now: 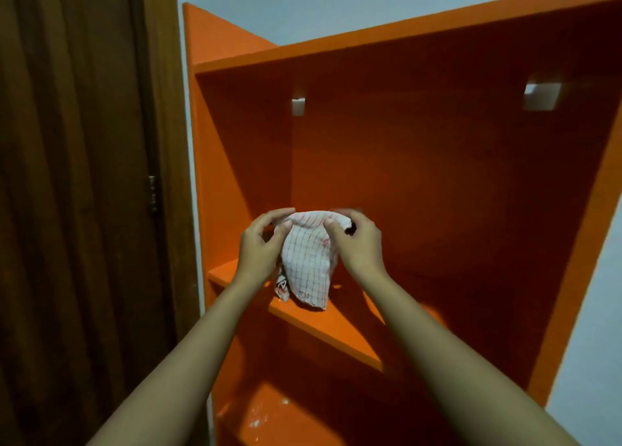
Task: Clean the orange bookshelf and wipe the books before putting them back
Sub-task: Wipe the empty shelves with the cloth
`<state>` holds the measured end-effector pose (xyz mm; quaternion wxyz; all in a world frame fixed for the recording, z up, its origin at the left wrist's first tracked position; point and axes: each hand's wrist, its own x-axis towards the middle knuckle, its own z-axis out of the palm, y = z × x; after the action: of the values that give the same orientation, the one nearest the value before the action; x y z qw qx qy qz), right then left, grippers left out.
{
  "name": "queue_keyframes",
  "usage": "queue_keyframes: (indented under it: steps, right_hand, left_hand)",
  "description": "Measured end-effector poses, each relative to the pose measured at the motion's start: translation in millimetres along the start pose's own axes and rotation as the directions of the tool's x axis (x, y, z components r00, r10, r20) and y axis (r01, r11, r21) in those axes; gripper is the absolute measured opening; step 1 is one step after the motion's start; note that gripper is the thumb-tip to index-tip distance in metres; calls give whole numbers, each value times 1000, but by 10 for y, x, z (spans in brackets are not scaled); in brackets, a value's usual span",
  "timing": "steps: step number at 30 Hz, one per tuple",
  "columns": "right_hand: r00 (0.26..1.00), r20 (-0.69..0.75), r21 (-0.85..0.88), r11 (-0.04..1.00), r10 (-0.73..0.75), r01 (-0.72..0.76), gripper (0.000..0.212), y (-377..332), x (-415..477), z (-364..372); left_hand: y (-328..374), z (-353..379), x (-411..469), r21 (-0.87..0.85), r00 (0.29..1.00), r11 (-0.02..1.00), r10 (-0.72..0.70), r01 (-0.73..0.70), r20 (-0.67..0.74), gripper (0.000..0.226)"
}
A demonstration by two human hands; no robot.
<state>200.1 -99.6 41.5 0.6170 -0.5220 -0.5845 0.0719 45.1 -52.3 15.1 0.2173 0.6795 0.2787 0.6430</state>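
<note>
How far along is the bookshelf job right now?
Done: the orange wooden bookshelf is emptied; no books show. In hand: the left hand and right hand both pinch a white red-checked cloth above the middle shelf board, apparently readying it. Left: white specks lie on the lower shelf, so wiping there looks due; wiping and returning the books is not yet done.

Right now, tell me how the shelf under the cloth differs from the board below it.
The upper shelf looks plain orange; the lower board carries white specks. The upper shelf sits just beneath the checked cloth, which the left hand and right hand grip; the lower board lies well below it. Both are orange and show no books.
</note>
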Motion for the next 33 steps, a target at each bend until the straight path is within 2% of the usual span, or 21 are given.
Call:
queue_keyframes:
  steps: [3,6,11,15,19,22,24,28,33]
  right_hand:
    - [999,39,-222,975,-7,15,31,32,58,12]
    - [1000,23,-376,927,2,7,19,21,75,27]
    - [994,-108,-548,833,20,-76,19,-188,-46,284]
    - [964,-266,-530,838,-22,-127,11,-515,-302,445]
    - [939,-337,-579,802,-73,-146,14,-865,-644,468]
    - [919,-390,-575,795,-60,-192,8,-1053,-887,401]
    - [903,-428,-552,803,-41,-225,6,-1122,-1029,318]
    - [858,-514,-550,770,-8,-322,19,-1162,-1269,118]
    - [732,-677,-551,713,-76,-435,20,-957,-1452,-204]
  left_hand:
    - [-143,5,185,-82,1000,997,-1,3,23,16]
    - [-300,-44,295,-143,996,989,33,-21,81,18]
    - [-464,-354,471,-274,963,960,125,-58,237,18]
    - [-411,-568,501,-400,925,916,172,-24,340,20]
    - [-244,-667,404,-494,894,869,203,23,399,20]
    - [-125,-649,254,-552,868,830,212,83,449,26]
    - [-67,-598,143,-564,840,819,231,105,492,28]
    - [32,-426,-100,-560,769,811,244,173,591,29]
    - [259,-46,-441,-482,701,865,257,140,665,17]
